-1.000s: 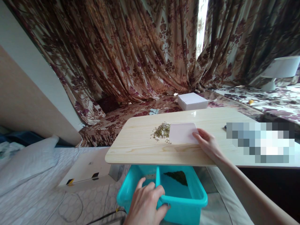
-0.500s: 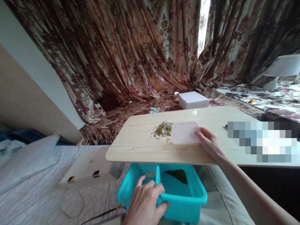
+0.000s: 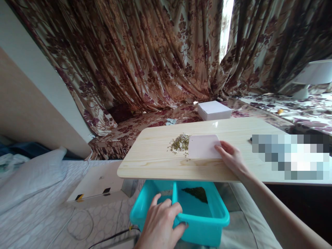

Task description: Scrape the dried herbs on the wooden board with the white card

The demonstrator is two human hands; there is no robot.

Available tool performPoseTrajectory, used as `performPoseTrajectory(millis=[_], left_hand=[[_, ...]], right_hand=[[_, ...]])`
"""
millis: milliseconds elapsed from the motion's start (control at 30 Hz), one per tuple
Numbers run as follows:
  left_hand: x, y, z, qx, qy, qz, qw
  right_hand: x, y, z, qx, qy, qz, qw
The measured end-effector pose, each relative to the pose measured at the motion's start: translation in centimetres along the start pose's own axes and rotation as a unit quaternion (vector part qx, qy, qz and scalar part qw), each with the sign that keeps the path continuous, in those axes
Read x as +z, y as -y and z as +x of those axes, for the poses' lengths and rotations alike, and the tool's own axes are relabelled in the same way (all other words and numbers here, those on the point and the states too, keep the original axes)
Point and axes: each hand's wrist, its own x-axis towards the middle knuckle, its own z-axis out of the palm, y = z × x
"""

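Note:
My right hand [image 3: 233,157] pinches the right edge of a thin white plastic scraper [image 3: 203,147], which lies nearly flat on the light wooden tabletop [image 3: 147,160]. Its left edge meets a mixed heap of small green and white grains [image 3: 180,142], with loose grains scattered around it. Below the table's front edge, my left hand [image 3: 162,223] is closed over the near rim of a turquoise bin [image 3: 204,220] at its divider. Dark green grains [image 3: 197,194] lie in the bin's right compartment. Some whitish grains [image 3: 166,193] show in the left one, partly hidden by my fingers.
A white box [image 3: 214,110] sits behind the table. To the left, a white carton [image 3: 97,183] and cables [image 3: 80,224] lie on the quilted bed. A pixelated patch covers something at the table's right end. A lamp [image 3: 313,74] stands at far right.
The scraper and my right hand have shifted very slightly left against the grain heap. My left hand stays on the bin's rim.

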Motion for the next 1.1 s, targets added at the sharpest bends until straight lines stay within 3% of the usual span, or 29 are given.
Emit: performPoseTrajectory(millis=[700,1100], left_hand=[[0.2,0.3,0.0,0.008,-0.013,-0.002,1.000],[0.5,0.7,-0.1,0.009,-0.016,-0.001,1.000]], right_hand=[[0.5,-0.2,0.3,-0.011,0.057,0.023,0.998],[1.6,-0.5,0.7,0.000,0.046,0.053,0.998]])
